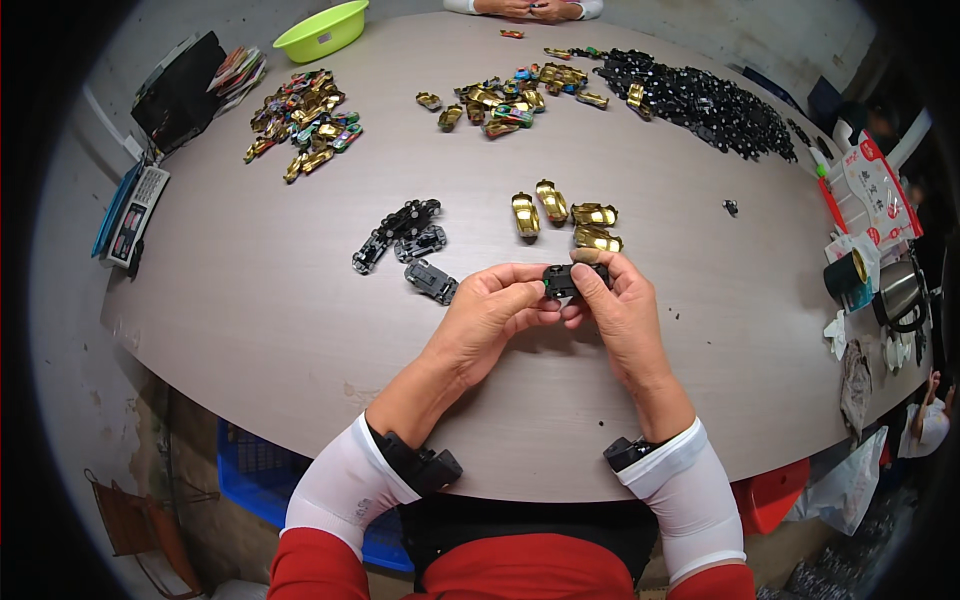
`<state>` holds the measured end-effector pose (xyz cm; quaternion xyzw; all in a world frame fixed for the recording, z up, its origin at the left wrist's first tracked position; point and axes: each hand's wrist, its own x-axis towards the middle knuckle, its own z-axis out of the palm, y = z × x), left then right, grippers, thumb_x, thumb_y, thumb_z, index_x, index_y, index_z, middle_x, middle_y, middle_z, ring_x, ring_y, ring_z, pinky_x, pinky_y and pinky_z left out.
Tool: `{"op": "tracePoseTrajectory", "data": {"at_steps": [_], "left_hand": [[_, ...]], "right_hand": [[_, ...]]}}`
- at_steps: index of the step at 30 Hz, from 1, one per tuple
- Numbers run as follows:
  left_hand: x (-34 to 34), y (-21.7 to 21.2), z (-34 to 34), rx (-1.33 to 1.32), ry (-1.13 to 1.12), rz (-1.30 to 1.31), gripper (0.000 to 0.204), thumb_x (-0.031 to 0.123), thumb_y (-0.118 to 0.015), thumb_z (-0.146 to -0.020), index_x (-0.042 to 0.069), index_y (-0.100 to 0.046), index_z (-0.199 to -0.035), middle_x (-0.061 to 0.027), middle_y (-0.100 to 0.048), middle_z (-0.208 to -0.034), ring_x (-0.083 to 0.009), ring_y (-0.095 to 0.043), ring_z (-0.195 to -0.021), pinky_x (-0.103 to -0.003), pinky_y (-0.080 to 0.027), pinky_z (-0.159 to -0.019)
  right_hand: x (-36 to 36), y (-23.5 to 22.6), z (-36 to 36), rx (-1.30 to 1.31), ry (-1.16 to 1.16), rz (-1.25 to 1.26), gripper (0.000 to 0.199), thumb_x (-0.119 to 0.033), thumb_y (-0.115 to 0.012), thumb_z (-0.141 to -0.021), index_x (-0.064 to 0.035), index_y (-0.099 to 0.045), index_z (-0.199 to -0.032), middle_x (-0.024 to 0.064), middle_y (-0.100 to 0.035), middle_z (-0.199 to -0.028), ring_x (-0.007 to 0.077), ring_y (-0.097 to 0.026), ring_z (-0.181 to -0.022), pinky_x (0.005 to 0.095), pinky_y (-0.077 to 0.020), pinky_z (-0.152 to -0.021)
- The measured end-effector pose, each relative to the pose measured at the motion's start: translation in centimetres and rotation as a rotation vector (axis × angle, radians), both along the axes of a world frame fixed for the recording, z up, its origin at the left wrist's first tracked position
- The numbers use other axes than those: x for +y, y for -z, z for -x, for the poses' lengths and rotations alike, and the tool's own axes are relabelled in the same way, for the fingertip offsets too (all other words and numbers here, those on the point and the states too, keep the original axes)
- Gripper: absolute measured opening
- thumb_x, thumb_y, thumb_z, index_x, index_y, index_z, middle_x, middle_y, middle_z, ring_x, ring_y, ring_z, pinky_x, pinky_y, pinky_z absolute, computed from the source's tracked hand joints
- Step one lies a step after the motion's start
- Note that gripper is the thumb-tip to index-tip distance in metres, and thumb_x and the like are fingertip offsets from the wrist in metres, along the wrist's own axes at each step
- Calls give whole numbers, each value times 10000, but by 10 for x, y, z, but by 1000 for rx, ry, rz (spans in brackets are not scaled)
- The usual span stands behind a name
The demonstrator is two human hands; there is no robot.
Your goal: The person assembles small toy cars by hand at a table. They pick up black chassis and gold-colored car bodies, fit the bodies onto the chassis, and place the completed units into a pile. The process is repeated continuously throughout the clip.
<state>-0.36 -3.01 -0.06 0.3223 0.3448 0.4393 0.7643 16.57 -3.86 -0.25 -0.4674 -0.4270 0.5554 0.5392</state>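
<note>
Head view: both hands meet above the counter [250, 300], left hand [492, 305] and right hand [618, 305] pinching one black chassis [560, 279], gold shells [565, 218] just beyond.

toy car shells [565, 220] behind hands; chassis pieces [405, 240] left

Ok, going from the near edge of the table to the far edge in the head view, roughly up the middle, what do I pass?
Left hand and right hand holding a black toy car chassis → four gold toy car shells → pile of gold and coloured car shells → another person's hands at the far edge.
</note>
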Motion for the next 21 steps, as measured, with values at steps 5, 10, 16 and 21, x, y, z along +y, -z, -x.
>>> {"op": "tracePoseTrajectory", "data": {"at_steps": [5,10,16,21], "left_hand": [[1,0,1,13,-3,-5,280,52,-635,-883,-57,-595,-1138,-114,-663,-989,-146,-647,-827,-276,-558,-784],[0,2,2,61,-16,-6,269,39,-643,-879,-58,-605,-1127,-117,-661,-996,-152,-648,-826,-284,-557,-786],[0,1,1,49,-21,-16,265,39,-638,-889,-48,-611,-1138,-111,-660,-1000,-153,-650,-830,-284,-554,-784],[0,4,1,81,-29,-26,263,35,-634,-892,-47,-610,-1141,-109,-659,-1005,-152,-649,-826,-281,-553,-787]], "right_hand": [[0,0,0,-50,4,-28,284,-173,-641,-929,33,-578,-1115,71,-655,-852,92,-631,-620,207,-525,-524],[0,1,1,-106,19,-59,279,-156,-643,-924,34,-582,-1119,77,-659,-851,94,-634,-627,209,-533,-533],[0,1,1,-88,37,-71,276,-136,-647,-918,34,-586,-1126,79,-660,-836,92,-633,-626,214,-537,-537],[-1,1,2,-134,54,-107,252,-122,-652,-911,36,-596,-1100,70,-662,-802,85,-627,-618,214,-532,-533]]}}
